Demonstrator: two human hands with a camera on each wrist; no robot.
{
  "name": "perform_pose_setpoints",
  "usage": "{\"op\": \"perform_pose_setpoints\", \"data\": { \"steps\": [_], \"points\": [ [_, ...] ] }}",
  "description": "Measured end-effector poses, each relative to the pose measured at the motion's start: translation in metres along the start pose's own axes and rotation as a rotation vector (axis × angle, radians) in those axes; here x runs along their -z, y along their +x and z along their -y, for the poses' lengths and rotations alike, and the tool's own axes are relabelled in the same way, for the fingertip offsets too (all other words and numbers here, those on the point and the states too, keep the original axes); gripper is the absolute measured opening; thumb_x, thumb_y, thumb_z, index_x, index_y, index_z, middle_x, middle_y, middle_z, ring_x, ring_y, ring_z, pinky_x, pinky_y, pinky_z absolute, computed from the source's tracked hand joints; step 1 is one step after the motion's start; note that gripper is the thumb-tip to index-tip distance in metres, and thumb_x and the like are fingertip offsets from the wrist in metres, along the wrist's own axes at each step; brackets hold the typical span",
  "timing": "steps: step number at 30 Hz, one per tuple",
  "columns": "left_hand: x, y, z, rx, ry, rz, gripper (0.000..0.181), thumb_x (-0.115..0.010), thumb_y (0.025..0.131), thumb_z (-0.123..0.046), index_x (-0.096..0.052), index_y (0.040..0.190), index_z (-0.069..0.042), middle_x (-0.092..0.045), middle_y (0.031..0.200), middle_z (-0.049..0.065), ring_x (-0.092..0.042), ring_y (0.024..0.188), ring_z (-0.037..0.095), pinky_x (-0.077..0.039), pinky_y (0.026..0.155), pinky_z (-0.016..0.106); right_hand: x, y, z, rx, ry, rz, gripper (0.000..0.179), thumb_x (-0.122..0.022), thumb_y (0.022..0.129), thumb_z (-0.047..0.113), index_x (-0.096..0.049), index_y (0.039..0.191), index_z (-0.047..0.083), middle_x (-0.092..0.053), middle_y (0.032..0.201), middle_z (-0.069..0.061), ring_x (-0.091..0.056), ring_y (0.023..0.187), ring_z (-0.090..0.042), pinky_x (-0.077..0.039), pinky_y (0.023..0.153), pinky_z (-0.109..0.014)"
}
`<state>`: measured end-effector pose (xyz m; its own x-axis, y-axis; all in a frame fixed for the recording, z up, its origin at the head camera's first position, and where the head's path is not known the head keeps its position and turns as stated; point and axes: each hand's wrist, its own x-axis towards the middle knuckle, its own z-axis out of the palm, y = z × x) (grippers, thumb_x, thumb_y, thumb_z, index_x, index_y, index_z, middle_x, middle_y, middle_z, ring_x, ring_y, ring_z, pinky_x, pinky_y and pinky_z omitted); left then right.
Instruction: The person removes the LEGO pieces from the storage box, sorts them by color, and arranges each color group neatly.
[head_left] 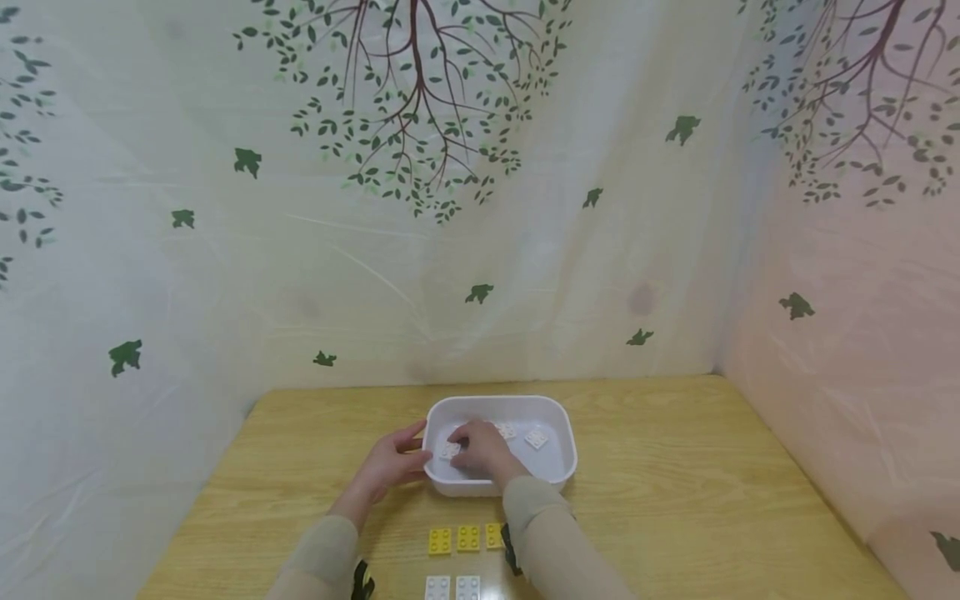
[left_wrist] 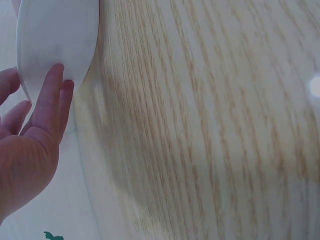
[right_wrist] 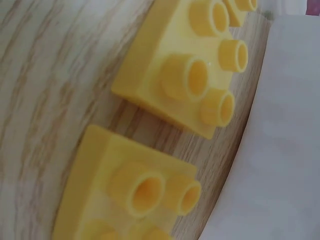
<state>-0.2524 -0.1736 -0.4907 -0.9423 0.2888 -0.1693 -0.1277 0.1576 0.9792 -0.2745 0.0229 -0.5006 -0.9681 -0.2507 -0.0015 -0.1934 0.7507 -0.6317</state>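
My left hand (head_left: 390,460) rests against the left end of a white plastic tub (head_left: 498,488), its fingertips touching the outer wall. In the left wrist view, the fingers (left_wrist: 49,100) lie fairly straight on that wall. My right hand (head_left: 483,448) reaches inside the tub. Its thumb and index finger pinch a small white toy building brick (head_left: 449,451) near the tub's left side. Two other white bricks show in the tub: one (head_left: 536,438) lies on the right, another (head_left: 506,431) is partly behind the hand. The right wrist view does not show the right hand's fingers.
A row of yellow bricks (head_left: 439,542) stands on the wooden table (head_left: 675,483) in front of the tub, the rightmost partly behind the right sleeve. Nearer the person are two more white bricks (head_left: 437,587). A leaf-patterned curtain (head_left: 525,250) hangs behind the table.
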Motion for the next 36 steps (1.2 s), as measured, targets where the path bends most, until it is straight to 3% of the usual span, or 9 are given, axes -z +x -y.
{"op": "perform_pose_setpoints", "data": {
  "steps": [10, 21, 25, 36],
  "points": [
    [0.0, 0.002, -0.001, 0.011, 0.013, -0.003, 0.062, -0.067, 0.093, -0.001, -0.043, 0.149, -0.005, -0.051, 0.136, 0.032, -0.064, 0.109, 0.039, -0.06, 0.082, 0.044, 0.007, 0.001, -0.003, -0.058, 0.058, 0.032, 0.032, -0.085, 0.075, 0.012, -0.075, 0.106, 0.008, -0.066, 0.095, -0.001, -0.059, 0.091, -0.019, -0.049, 0.094, -0.041],
    [-0.001, 0.005, -0.001, 0.014, 0.018, -0.01, 0.062, -0.068, 0.092, -0.001, -0.042, 0.149, -0.004, -0.052, 0.135, 0.032, -0.064, 0.108, 0.038, -0.06, 0.082, 0.043, 0.024, -0.004, -0.016, -0.09, 0.145, -0.012, 0.034, -0.084, 0.077, 0.014, -0.074, 0.109, 0.007, -0.065, 0.094, -0.001, -0.057, 0.088, -0.017, -0.052, 0.087, -0.038],
    [-0.001, 0.005, -0.003, 0.019, 0.024, -0.016, 0.062, -0.067, 0.092, -0.002, -0.042, 0.149, -0.005, -0.052, 0.135, 0.032, -0.064, 0.108, 0.038, -0.06, 0.082, 0.042, 0.034, -0.009, -0.014, -0.06, 0.156, -0.019, 0.033, -0.083, 0.079, 0.015, -0.073, 0.109, 0.006, -0.065, 0.095, -0.002, -0.057, 0.089, -0.018, -0.052, 0.086, -0.039],
    [0.0, 0.007, -0.003, 0.006, -0.005, -0.025, 0.063, -0.068, 0.09, 0.0, -0.043, 0.148, -0.003, -0.052, 0.134, 0.033, -0.064, 0.107, 0.039, -0.06, 0.081, 0.043, 0.051, -0.031, -0.014, 0.13, 0.135, -0.052, 0.03, -0.082, 0.079, 0.016, -0.074, 0.105, 0.005, -0.064, 0.091, 0.001, -0.057, 0.086, -0.015, -0.052, 0.079, -0.03]
  ]
}}
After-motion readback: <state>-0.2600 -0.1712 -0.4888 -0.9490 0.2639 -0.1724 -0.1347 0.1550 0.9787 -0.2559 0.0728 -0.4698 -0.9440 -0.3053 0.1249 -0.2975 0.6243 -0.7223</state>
